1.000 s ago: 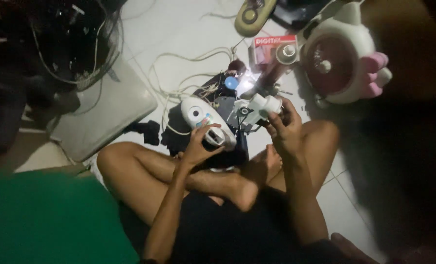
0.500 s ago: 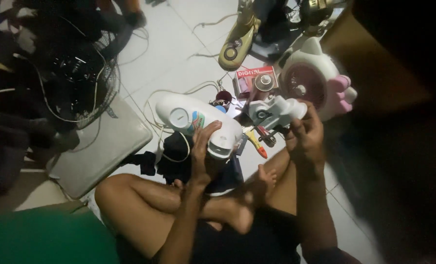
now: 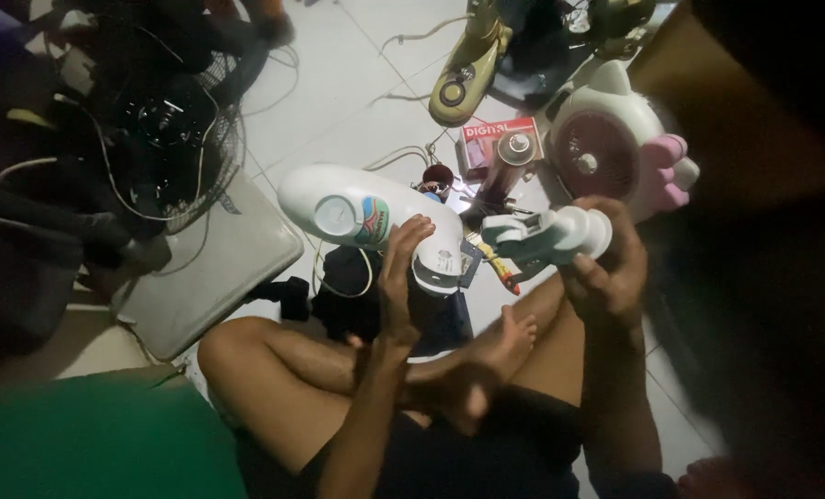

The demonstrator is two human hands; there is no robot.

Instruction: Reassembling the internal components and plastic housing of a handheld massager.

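Head view: sitting cross-legged on the tiled floor [image 3: 338,102], looking down at both hands among scattered appliance parts. Gripping with the left hand [image 3: 401,268] the near end of a long white housing [image 3: 366,217], fingers [image 3: 410,242] curled over its rounded edge, the far end of the housing lying out over the floor just ahead of the knees. Holding up in the right hand [image 3: 606,273] a grey-white part [image 3: 546,236], fingers wrapped round its round end, the squarer end pointing toward the housing, the 2 pieces near but apart.

Judging by this, handling the 2 pieces separately, not joined. Any bringing together calling for a steady housing and a lined-up part.

Lying just below the part, a yellow-and-red screwdriver [image 3: 500,268]. Standing beyond, a pink-and-white small fan [image 3: 606,148], a red box [image 3: 497,139] and a yellowish appliance [image 3: 463,69]. Sitting to the left, a black fan grille [image 3: 167,129] above a grey flat panel [image 3: 209,268].
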